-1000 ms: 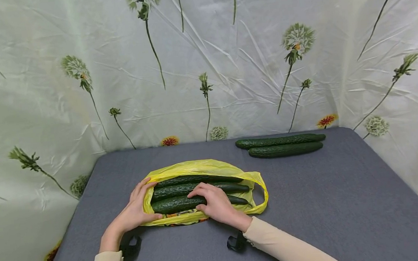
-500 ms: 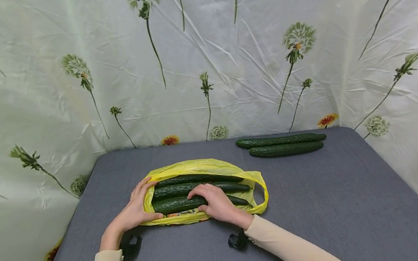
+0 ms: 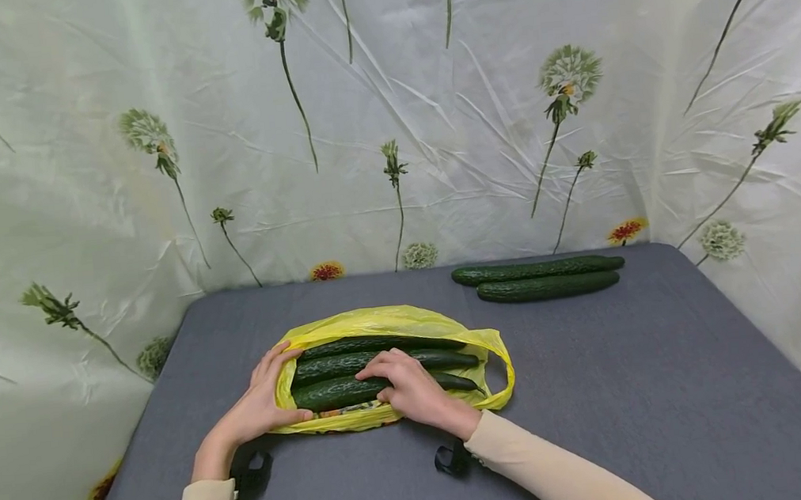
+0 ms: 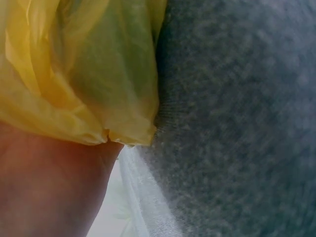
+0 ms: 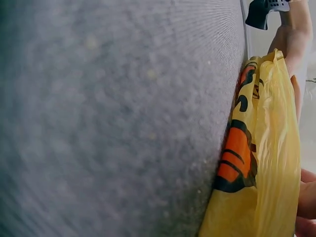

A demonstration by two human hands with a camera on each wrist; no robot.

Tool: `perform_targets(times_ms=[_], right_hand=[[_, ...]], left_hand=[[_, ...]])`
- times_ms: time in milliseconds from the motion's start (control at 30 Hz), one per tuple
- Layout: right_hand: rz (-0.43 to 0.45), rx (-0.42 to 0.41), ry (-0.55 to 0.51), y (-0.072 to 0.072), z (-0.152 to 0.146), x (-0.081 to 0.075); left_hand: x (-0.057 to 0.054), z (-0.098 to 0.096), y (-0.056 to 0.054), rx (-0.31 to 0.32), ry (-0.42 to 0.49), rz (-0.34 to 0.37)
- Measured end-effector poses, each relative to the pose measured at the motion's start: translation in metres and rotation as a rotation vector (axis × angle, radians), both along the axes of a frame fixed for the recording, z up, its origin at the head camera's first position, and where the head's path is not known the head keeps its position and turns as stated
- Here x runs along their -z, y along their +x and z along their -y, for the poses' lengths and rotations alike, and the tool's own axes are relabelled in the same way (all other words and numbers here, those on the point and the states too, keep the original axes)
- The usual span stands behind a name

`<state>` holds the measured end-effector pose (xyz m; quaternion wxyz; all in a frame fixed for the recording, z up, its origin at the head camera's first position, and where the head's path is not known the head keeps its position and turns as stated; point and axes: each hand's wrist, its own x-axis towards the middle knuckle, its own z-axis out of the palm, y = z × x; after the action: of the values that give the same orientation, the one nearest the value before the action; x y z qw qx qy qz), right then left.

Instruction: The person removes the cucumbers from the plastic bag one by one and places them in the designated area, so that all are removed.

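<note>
A yellow plastic bag (image 3: 392, 316) lies on its side with its mouth spread, and three long cucumbers rest inside it in parallel. My left hand (image 3: 260, 401) grips the bag's left end, thumb along the near rim and fingers at the far rim. In the left wrist view, the bag (image 4: 113, 74) bunches above that hand (image 4: 49, 182). My right hand (image 3: 416, 388) reaches over the near rim, fingers curled over the nearest cucumber (image 3: 334, 395), covering its middle. The right wrist view shows the bag's printed side (image 5: 276, 148), with fingers (image 5: 307, 197) partly visible behind it.
Two more cucumbers, a longer one (image 3: 538, 270) and a shorter one (image 3: 547, 288), lie side by side at the table's back right. A flower-printed curtain (image 3: 432, 120) hangs behind the grey table (image 3: 599, 391). The bag's handle loop (image 3: 507, 368) points right.
The right hand has shifted very slightly to the left over the nearest cucumber. The left hand, the bag and the other cucumbers stay where they were.
</note>
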<state>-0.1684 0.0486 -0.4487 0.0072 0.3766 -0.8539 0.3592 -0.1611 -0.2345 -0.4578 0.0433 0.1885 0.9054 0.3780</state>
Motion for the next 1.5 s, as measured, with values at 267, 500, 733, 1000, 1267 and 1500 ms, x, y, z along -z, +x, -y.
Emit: perform_targets(times_ms=[267, 500, 733, 1000, 1267, 1500], right_hand=[[-0.071, -0.009, 0.046, -0.002, 0.0, -0.006], [-0.071, -0.009, 0.022, -0.005, 0.0, -0.009], [-0.011, -0.003, 0.012, -0.008, -0.006, -0.014], [0.045, 0.007, 0.014, -0.011, -0.018, -0.02], [0.085, 0.005, -0.032, -0.012, -0.032, -0.023], [0.104, 0.0, -0.059, -0.014, -0.042, -0.024]], left_hand=[[0.002, 0.001, 0.0, 0.007, 0.02, 0.008], [0.001, 0.0, 0.001, 0.0, 0.018, 0.024], [0.001, 0.0, 0.001, 0.003, 0.024, 0.026], [0.003, 0.001, 0.0, 0.005, 0.024, 0.024], [0.003, 0.001, -0.001, -0.006, 0.019, 0.026], [0.003, 0.001, -0.002, -0.003, 0.017, 0.017]])
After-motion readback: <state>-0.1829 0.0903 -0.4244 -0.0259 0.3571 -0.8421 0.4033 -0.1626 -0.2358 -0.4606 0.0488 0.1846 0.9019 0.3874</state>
